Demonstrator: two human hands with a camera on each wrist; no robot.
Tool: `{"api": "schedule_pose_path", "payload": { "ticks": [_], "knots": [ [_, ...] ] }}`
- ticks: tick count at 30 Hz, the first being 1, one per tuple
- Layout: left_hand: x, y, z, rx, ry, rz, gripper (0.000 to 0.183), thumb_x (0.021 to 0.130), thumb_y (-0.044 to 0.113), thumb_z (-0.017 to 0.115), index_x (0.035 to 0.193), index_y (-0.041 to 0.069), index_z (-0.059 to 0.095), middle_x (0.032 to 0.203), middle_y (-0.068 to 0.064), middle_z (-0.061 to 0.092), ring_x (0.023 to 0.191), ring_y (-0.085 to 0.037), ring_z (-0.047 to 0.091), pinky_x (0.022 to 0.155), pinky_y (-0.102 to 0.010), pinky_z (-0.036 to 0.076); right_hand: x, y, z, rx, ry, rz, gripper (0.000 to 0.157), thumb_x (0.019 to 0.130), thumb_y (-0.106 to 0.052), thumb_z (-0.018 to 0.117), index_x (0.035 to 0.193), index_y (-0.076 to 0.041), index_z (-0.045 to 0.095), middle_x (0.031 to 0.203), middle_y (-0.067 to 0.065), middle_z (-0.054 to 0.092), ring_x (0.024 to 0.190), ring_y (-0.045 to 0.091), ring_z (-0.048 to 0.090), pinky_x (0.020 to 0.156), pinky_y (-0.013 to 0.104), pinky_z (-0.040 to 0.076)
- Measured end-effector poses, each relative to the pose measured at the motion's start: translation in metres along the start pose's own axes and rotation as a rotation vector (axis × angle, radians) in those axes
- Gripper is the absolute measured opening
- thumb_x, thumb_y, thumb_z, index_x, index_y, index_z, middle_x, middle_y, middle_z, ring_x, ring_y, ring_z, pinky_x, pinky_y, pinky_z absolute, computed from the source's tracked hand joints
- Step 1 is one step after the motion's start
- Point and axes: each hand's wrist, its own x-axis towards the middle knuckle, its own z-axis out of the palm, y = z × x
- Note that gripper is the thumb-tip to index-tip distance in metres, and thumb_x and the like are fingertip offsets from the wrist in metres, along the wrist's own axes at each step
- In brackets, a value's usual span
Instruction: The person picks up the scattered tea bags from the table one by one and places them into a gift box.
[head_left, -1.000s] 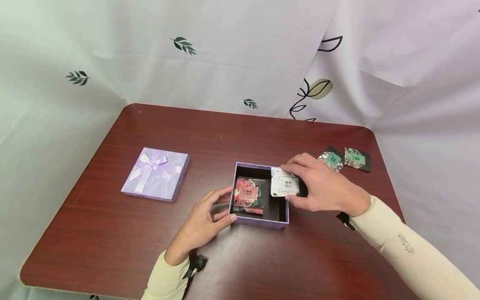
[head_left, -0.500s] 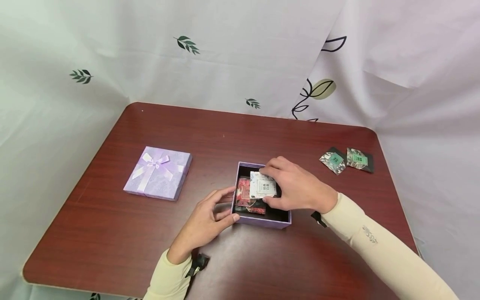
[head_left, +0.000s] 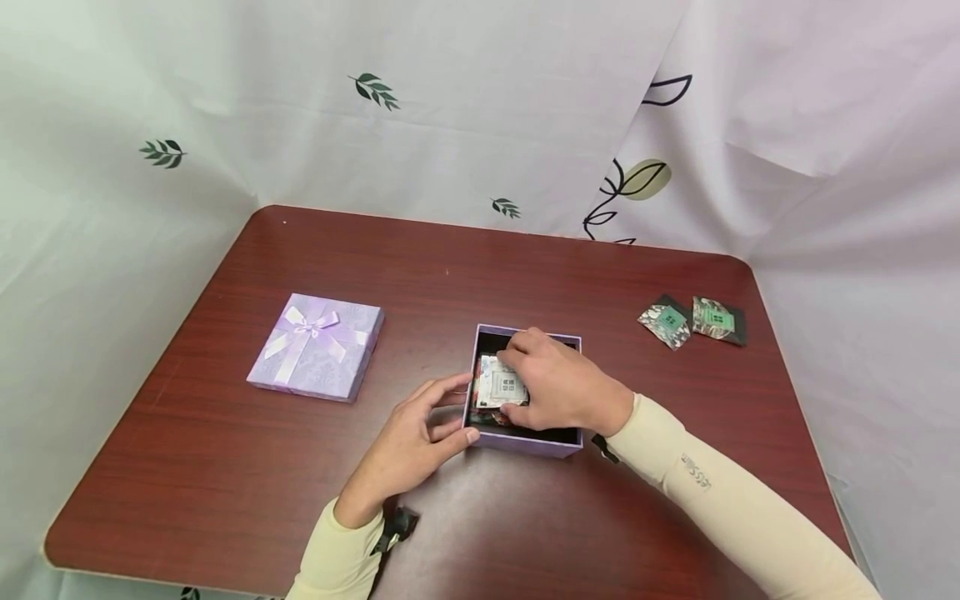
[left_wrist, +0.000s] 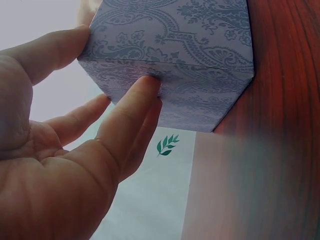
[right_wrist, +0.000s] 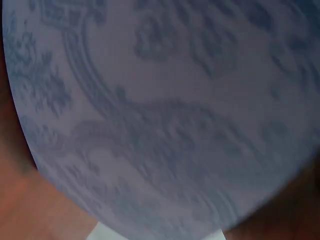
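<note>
The purple patterned gift box stands lidless in the middle of the table. My left hand rests on its left side, fingertips against the wall and thumb by the front corner. The left wrist view shows these fairly straight fingers touching the patterned wall. Reaching inside, my right hand pinches a white sachet between thumb and fingers. That sachet lies over red and dark sachets, which it mostly hides, at the box's left. In the right wrist view the box wall fills nearly everything.
A lilac lid with a ribbon bow sits on the table at the left. Two green-labelled sachets, a left one and a right one, lie at the far right. White printed cloth hangs behind the table.
My right hand has carried the white sachet leftward from the box's right rim down over the red sachets inside. The left hand has stayed against the box.
</note>
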Motion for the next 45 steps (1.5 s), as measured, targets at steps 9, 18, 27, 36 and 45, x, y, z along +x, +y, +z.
{"api": "schedule_pose_path", "payload": {
  "ticks": [9,18,27,36,45],
  "knots": [
    [0.001,0.003,0.004,-0.009,-0.028,-0.024,0.069,0.092,0.009,0.083,0.154,0.012,0.052,0.145,-0.016,0.059,0.132,-0.034,0.065,0.104,-0.028,0.059,0.003,-0.004,0.014,0.012,-0.049,0.043,0.059,0.080,-0.044,0.087,0.119,-0.003,0.073,0.106,0.005,0.063,0.096,0.019,0.056,0.078,0.030,0.058],
    [0.001,0.002,0.005,-0.003,-0.036,-0.030,0.069,0.092,0.010,0.083,0.154,0.010,0.052,0.145,-0.016,0.059,0.132,-0.034,0.064,0.104,-0.027,0.059,0.006,-0.008,0.021,-0.021,-0.097,0.063,0.057,0.080,-0.048,0.087,0.117,-0.006,0.074,0.105,0.003,0.063,0.092,0.018,0.054,0.074,0.028,0.056],
    [0.001,0.003,0.005,0.001,-0.025,-0.031,0.069,0.092,0.011,0.084,0.154,0.010,0.052,0.145,-0.015,0.059,0.132,-0.034,0.064,0.104,-0.028,0.060,0.006,-0.008,0.020,-0.028,-0.096,0.061,0.064,0.079,-0.051,0.088,0.122,-0.006,0.073,0.112,0.004,0.065,0.097,0.018,0.056,0.078,0.028,0.058],
    [0.000,0.002,0.004,-0.013,-0.017,-0.019,0.069,0.092,0.011,0.084,0.154,0.011,0.052,0.146,-0.016,0.058,0.131,-0.036,0.064,0.105,-0.029,0.059,-0.005,-0.007,-0.001,0.063,-0.047,0.066,0.065,0.081,-0.047,0.087,0.129,-0.006,0.071,0.125,0.005,0.065,0.118,0.021,0.061,0.098,0.035,0.062],
    [-0.001,0.002,0.003,-0.020,0.005,0.000,0.068,0.092,0.007,0.083,0.153,0.007,0.052,0.145,-0.019,0.058,0.132,-0.037,0.064,0.104,-0.029,0.060,-0.023,0.005,-0.032,0.126,-0.001,0.146,0.071,0.082,-0.049,0.087,0.136,-0.008,0.068,0.136,0.005,0.065,0.123,0.023,0.064,0.103,0.045,0.061]
  ]
}}
